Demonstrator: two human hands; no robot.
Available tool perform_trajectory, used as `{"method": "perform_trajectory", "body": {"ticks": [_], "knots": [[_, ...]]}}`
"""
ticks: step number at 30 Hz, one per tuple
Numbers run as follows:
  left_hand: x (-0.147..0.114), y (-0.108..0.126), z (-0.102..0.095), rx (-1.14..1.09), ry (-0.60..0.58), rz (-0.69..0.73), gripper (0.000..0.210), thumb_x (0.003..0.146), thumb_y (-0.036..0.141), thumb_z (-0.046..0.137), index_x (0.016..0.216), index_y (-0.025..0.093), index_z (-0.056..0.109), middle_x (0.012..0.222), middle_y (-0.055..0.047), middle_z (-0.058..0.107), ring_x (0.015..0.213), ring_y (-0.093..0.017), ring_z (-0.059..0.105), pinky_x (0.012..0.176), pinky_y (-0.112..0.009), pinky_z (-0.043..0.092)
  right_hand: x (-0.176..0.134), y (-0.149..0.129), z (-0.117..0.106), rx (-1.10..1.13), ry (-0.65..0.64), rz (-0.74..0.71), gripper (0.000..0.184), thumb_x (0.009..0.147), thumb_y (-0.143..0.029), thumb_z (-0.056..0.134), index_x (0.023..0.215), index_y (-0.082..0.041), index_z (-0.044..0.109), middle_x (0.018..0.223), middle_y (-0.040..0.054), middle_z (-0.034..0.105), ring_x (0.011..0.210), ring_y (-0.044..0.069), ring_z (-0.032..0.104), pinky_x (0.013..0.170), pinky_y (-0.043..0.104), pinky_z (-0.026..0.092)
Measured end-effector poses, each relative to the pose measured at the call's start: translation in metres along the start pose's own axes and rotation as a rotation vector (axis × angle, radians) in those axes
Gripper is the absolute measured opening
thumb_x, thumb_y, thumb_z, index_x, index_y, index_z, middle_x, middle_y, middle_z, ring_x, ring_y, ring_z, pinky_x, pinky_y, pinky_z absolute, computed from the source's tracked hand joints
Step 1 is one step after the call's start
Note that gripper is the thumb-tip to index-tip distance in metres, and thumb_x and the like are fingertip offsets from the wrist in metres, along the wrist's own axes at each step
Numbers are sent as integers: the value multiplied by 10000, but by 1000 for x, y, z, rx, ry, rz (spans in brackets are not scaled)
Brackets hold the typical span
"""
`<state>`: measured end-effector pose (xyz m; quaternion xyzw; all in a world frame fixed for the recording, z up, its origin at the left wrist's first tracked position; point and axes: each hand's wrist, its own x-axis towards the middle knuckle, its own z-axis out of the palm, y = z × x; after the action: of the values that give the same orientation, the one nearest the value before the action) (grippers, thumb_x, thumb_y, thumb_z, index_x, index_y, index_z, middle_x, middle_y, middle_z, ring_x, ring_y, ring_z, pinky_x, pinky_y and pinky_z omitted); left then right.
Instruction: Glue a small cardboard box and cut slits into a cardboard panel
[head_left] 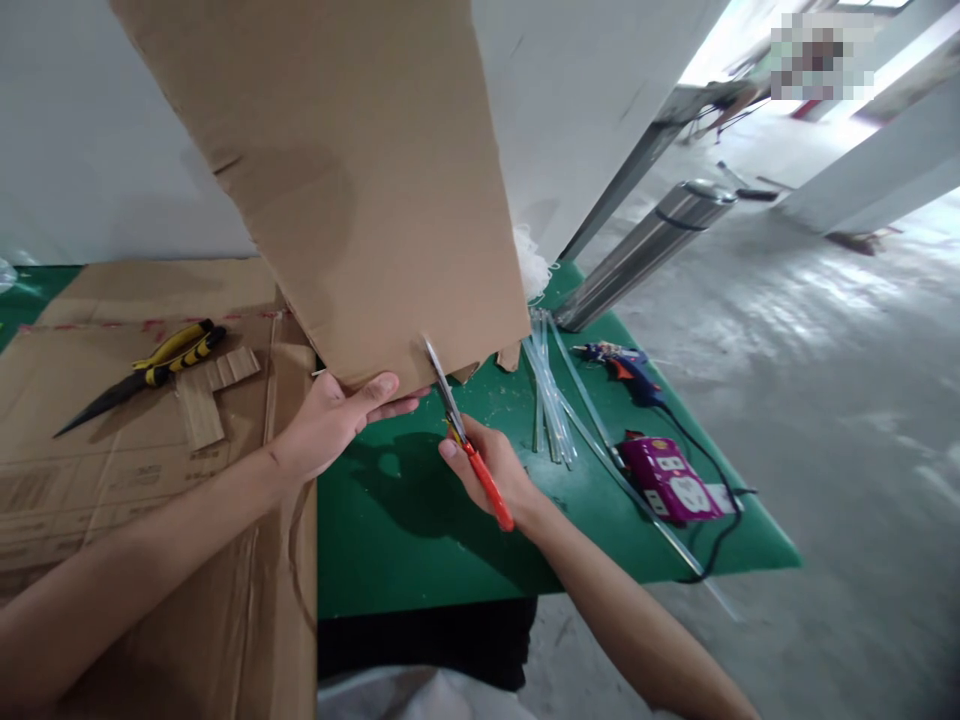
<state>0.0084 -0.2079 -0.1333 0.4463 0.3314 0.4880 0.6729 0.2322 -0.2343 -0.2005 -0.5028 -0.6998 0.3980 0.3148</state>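
A large brown cardboard sheet (390, 200) stands tilted up in front of me, its lower edge over the green table. My left hand (341, 420) grips that lower edge, thumb on the near face and fingers underneath. In my right hand (487, 465) is a pair of scissors (480, 470) with red handles. Their blades lie at the sheet's bottom edge, just right of my left fingers, pointing up and away. One blade shows on the near face; the other is hidden by the cardboard.
Long-nose pliers (150, 375) and an L-shaped cardboard scrap (206, 400) lie on flat cardboard (67, 400) at left. On the green table (420, 560) to the right are clear glue sticks (551, 400), a glue gun (626, 370), a purple power strip (671, 480) and a steel cylinder (645, 255).
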Motion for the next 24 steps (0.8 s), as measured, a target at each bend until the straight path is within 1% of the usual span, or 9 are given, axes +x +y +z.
{"method": "perform_trajectory", "body": {"ticks": [3, 6, 10, 14, 18, 22, 24], "knots": [[-3, -3, -1, 17, -30, -13, 321, 918, 357, 794, 1189, 187, 766, 1262, -87, 772, 1164, -317, 753, 1091, -512, 599, -1, -1, -2, -13, -37, -10, 446, 973, -652, 488, 821, -233, 459, 698, -26, 470, 596, 137, 413, 575, 299, 345], [-5, -5, 0, 29, -39, -39, 367, 924, 373, 790, 1230, 174, 756, 1253, -97, 775, 1157, -316, 756, 1092, -510, 601, -2, -3, -4, -16, -42, -44, 468, 982, -674, 452, 872, -222, 496, 755, 8, 543, 643, 157, 479, 613, 310, 389], [-5, -9, 2, 19, -23, -54, 425, 895, 391, 819, 1249, 167, 748, 1236, -106, 781, 1122, -316, 770, 1076, -507, 609, -1, -3, -5, -10, -23, -91, 506, 976, -709, 448, 928, -212, 531, 848, 58, 615, 724, 191, 557, 671, 335, 437], [-4, -10, 5, 7, -14, -52, 383, 893, 393, 820, 1195, 164, 766, 1217, -109, 789, 1114, -305, 773, 1059, -486, 614, -1, -1, -6, 5, -25, -93, 552, 947, -757, 466, 936, -210, 533, 965, 109, 672, 804, 225, 622, 723, 363, 479], [-4, -11, 7, -14, -17, -53, 353, 882, 402, 828, 1131, 157, 782, 1208, -115, 794, 1104, -303, 775, 1059, -491, 611, 0, -2, -6, -9, -15, -107, 568, 944, -764, 460, 970, -205, 554, 940, 103, 679, 748, 210, 605, 686, 357, 475], [-4, -13, 8, -31, -30, -50, 358, 880, 398, 831, 1149, 168, 780, 1198, -108, 798, 1102, -295, 775, 1059, -490, 612, 1, -2, -6, -34, 17, -149, 499, 982, -694, 451, 945, -207, 555, 905, 88, 664, 749, 205, 590, 691, 352, 461], [-4, -13, 8, -36, -33, -52, 364, 878, 400, 832, 1153, 167, 781, 1193, -111, 799, 1109, -300, 772, 1064, -499, 608, 1, -3, -5, -39, 24, -163, 456, 1000, -647, 445, 912, -211, 543, 850, 67, 634, 731, 196, 566, 678, 344, 441]]}}
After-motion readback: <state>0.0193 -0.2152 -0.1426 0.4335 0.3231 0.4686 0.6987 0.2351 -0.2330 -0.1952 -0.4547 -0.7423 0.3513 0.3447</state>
